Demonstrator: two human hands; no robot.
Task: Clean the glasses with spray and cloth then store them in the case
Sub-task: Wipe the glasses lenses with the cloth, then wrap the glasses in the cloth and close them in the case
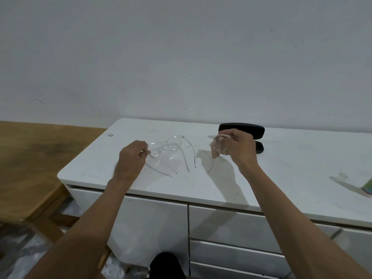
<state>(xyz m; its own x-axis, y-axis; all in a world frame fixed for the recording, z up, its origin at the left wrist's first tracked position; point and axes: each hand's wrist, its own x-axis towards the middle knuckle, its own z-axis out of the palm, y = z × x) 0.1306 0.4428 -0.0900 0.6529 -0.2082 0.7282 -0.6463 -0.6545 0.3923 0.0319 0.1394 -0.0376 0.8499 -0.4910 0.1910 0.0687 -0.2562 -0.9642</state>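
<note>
Clear-framed glasses (171,147) hang just above the white cabinet top (281,178), temples unfolded and pointing toward me. My left hand (131,160) pinches them at their left end. My right hand (239,149) is closed around a crumpled beige cloth (218,147), held to the right of the glasses and apart from them. Behind that hand a black glasses case (251,128) stands open, its lid up and its lower half partly hidden. At the right edge of the view lies a small bottle (367,189) with a colourful label, mostly cut off.
A wooden table (30,158) stands lower at the left, beside the cabinet. White drawers (231,228) run below the cabinet top. A plain wall rises behind. A small clear cap (342,175) sits near the bottle.
</note>
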